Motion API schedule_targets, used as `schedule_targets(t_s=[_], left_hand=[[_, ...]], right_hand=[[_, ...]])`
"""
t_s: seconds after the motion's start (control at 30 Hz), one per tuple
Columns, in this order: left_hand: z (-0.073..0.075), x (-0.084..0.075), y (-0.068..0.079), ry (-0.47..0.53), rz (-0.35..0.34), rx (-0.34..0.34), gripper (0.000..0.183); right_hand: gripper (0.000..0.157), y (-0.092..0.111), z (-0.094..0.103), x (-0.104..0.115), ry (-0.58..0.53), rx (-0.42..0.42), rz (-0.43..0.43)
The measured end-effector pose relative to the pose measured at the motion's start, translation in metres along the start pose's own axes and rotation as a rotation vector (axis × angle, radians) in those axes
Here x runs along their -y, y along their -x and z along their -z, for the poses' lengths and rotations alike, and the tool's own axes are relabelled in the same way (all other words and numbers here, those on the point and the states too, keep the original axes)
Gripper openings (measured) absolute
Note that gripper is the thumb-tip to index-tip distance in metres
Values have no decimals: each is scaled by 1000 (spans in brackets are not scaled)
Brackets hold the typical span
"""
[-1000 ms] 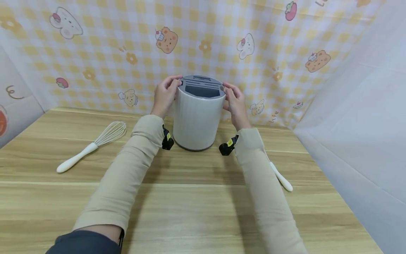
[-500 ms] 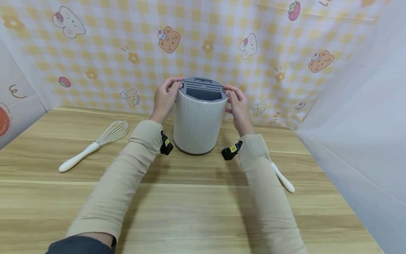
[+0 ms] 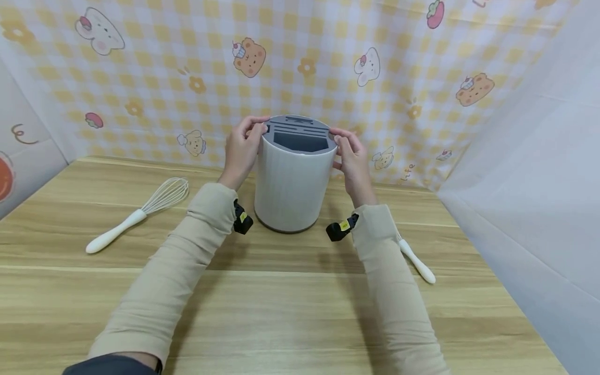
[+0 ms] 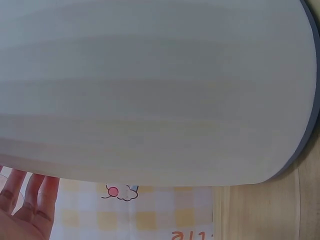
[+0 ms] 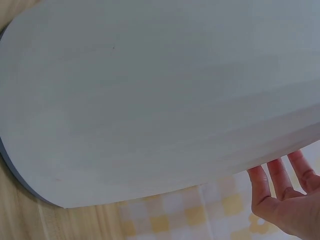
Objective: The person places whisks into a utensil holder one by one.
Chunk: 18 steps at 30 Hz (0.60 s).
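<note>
A white, round knife holder (image 3: 292,190) with a grey slotted top (image 3: 300,141) stands upright near the back of the table. My left hand (image 3: 241,151) grips its upper left edge, the thumb at the rim. Opposite it, my right hand (image 3: 354,161) holds the upper right edge in the same way. The left wrist view is filled by the holder's pale wall (image 4: 150,100), with fingertips (image 4: 47,195) against its side. Fingers (image 5: 280,177) also touch the wall in the right wrist view. Both thumbs are out of sight in the wrist views.
A white whisk (image 3: 140,214) lies on the wooden table (image 3: 281,312) to the left. To the right, a white-handled utensil (image 3: 417,261) is partly hidden behind my right sleeve. A yellow checked cloth (image 3: 304,62) hangs close behind the holder.
The knife holder has come slightly nearer to me across the table, with both hands still holding its rim. The whisk and the other utensil stay where they lay.
</note>
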<state>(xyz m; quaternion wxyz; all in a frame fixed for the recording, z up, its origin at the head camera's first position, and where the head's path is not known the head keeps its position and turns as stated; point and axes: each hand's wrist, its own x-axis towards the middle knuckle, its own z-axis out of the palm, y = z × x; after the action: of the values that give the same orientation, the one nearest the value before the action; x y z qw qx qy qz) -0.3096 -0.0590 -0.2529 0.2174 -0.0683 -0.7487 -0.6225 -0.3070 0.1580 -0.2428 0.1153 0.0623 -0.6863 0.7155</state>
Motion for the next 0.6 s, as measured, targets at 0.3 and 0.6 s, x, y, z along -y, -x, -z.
schedule_targets(t_s=[0.3, 0.6], left_hand=[[3, -3, 5, 0, -19, 0, 30], [3, -3, 10, -19, -55, -23, 29]], right_hand=[[25, 6, -1, -1, -22, 2, 22], [25, 13, -2, -1, -33, -12, 25]])
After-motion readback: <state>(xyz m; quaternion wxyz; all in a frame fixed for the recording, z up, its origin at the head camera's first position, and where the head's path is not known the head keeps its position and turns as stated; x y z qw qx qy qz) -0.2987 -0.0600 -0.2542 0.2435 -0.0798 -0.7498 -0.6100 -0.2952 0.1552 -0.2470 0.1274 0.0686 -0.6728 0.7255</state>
